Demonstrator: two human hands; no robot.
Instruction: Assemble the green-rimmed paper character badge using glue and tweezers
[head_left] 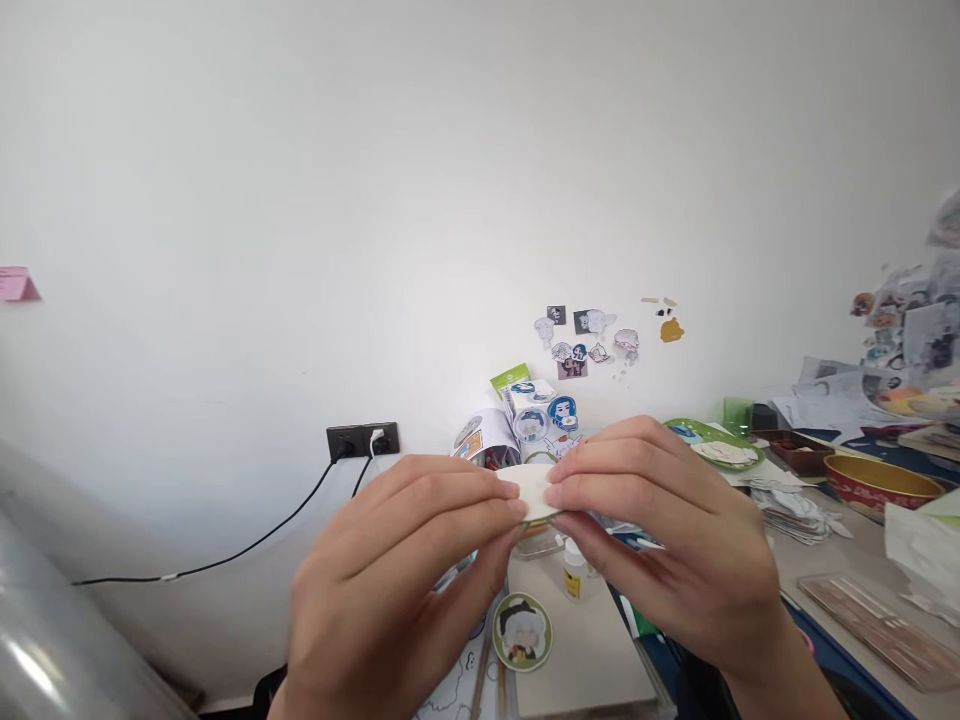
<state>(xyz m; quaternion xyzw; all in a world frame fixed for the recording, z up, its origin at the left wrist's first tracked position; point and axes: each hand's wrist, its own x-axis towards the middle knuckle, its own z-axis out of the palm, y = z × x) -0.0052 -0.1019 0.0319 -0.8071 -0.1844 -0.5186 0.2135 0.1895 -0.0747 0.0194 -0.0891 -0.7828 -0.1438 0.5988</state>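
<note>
Between my two hands is a round paper cutout [533,488], its plain white side up and a thin green edge showing along the near rim. My left hand [409,575] pinches it from the left, thumb below and fingers on top. From the right, my right hand [667,530] grips it the same way. Below it, on a beige board [581,665], lies another round cutout [523,632] with a green border and a white-haired cartoon figure. A small white bottle with a yellow label [573,574] stands behind that cutout, close to my right thumb.
A holder covered in stickers [487,437] stands behind my hands. To the right are a green plate [724,447], a red and gold bowl [881,482], paper scraps [791,510] and a flat pinkish case [885,625]. Cables run from a wall socket [363,440] on the left.
</note>
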